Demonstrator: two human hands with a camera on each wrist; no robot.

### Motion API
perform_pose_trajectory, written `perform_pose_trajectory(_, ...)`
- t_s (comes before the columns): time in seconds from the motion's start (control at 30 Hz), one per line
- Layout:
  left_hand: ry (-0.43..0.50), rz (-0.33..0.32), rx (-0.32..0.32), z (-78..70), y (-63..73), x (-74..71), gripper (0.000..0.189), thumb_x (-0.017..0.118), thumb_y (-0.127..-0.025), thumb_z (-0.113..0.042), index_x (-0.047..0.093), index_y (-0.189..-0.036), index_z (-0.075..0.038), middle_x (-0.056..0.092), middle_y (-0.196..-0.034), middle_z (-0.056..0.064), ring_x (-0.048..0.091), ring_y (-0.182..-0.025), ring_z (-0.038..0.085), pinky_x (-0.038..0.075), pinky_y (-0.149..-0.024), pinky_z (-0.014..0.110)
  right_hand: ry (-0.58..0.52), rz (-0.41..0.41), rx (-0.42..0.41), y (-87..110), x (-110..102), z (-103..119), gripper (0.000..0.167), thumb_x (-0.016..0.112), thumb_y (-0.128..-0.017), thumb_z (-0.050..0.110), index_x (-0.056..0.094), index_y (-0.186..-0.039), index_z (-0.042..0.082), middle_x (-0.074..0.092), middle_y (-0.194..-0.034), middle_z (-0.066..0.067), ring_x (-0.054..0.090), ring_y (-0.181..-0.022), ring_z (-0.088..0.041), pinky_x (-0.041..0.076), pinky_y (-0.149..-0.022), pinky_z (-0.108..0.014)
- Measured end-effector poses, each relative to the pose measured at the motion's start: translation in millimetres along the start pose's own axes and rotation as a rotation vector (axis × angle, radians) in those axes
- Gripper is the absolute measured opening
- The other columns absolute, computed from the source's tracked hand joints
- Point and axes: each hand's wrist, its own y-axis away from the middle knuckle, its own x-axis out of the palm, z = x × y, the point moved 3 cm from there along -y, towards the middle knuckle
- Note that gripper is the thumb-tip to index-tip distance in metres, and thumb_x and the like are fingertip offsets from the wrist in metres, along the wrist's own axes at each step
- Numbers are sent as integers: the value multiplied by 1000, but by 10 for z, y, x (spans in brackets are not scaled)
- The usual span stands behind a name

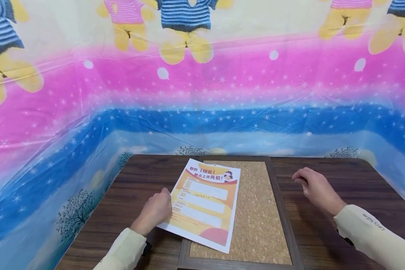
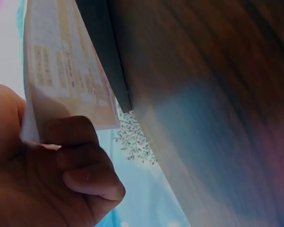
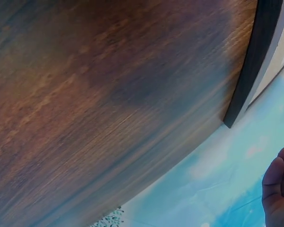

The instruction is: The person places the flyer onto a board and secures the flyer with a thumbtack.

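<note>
The sheet (image 1: pixel 202 204) is pinched at its left edge by the left hand (image 1: pixel 156 209), seemingly to steady it over the corkboard (image 1: pixel 256 210), the right hand (image 1: pixel 318 190) being loosely curled, empty.

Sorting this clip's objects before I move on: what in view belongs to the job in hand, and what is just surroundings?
Likely part of the job:
Printed sheet, held in the left fingers
Framed cork board, partly covered by the sheet

Just surroundings:
Wood-grain table
Patterned backdrop
</note>
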Motion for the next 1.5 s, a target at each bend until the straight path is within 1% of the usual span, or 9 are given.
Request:
perform_pose_trajectory(0.17, -30, 29, 72, -67, 43, 54, 26, 41, -99, -11, 55, -107, 9, 54, -72, 10, 49, -56, 18, 40, -49, 33, -1, -4, -19, -29, 46, 6, 14, 61, -88, -6, 64, -94, 7, 59, -89, -8, 57, -76, -17, 49, -65, -39)
perform_pose_trajectory(0.4, -53, 47, 185, -256, 107, 137, 21, 46, -97, -13, 57, -98, 5, 46, -62, 4, 46, -50, 17, 37, -46, 32, -12, 27, -38, -49, 89, 30, 17, 61, -87, -7, 65, -94, 8, 60, -90, -2, 60, -80, -19, 50, -68, -40)
perform_pose_trajectory(0.7, -94, 91, 212, -421, 96, 237, 24, 49, -96, -16, 57, -102, 6, 47, -62, 4, 47, -50, 16, 39, -46, 32, -22, 66, -55, -103, 141, 62, 15, 66, -85, -3, 67, -92, 11, 62, -87, -2, 55, -72, -9, 48, -62, -33)
perform_pose_trajectory(0.9, -103, 122, 210, -552, 96, 297, 27, 51, -97, -18, 57, -106, 6, 49, -64, 6, 48, -52, 17, 40, -48, 33, -38, 70, -29, -210, 180, 142, 11, 65, -88, 1, 66, -93, 11, 60, -86, -2, 50, -68, -10, 45, -59, -32)
perform_pose_trajectory(0.97, -110, 130, 224, -590, 97, 321, 26, 51, -97, -19, 57, -104, 5, 50, -65, 6, 48, -54, 17, 40, -49, 34, -42, 74, -28, -255, 198, 175, 11, 65, -88, 1, 66, -93, 11, 61, -87, -3, 50, -69, -11, 45, -60, -33)
perform_pose_trajectory(1.07, -122, 132, 260, -630, 100, 356, 26, 52, -97, -20, 57, -103, 5, 53, -68, 7, 49, -55, 17, 41, -51, 34, -28, 68, -57, -325, 222, 228, 14, 65, -86, -2, 66, -92, 11, 61, -86, -2, 53, -71, -11, 47, -63, -35)
perform_pose_trajectory(1.2, -131, 123, 310, -656, 105, 380, 27, 53, -96, -19, 57, -107, 5, 57, -72, 10, 51, -57, 16, 41, -52, 34, -30, 72, -81, -416, 266, 294, 16, 65, -85, -5, 66, -92, 9, 61, -87, -1, 54, -73, -13, 49, -65, -36)
perform_pose_trajectory(1.33, -126, 131, 329, -692, 109, 396, 27, 53, -97, -19, 57, -109, 5, 58, -72, 10, 49, -56, 15, 40, -51, 33, -54, 94, -62, -499, 337, 333, 15, 65, -86, -4, 66, -94, 9, 61, -88, -2, 54, -72, -13, 48, -65, -36)
perform_pose_trajectory(1.5, -134, 129, 341, -746, 108, 422, 25, 53, -96, -18, 59, -106, 4, 58, -73, 11, 49, -56, 16, 40, -51, 34, -76, 113, -38, -602, 437, 359, 14, 65, -86, -3, 66, -95, 9, 61, -88, -3, 53, -72, -14, 49, -66, -36)
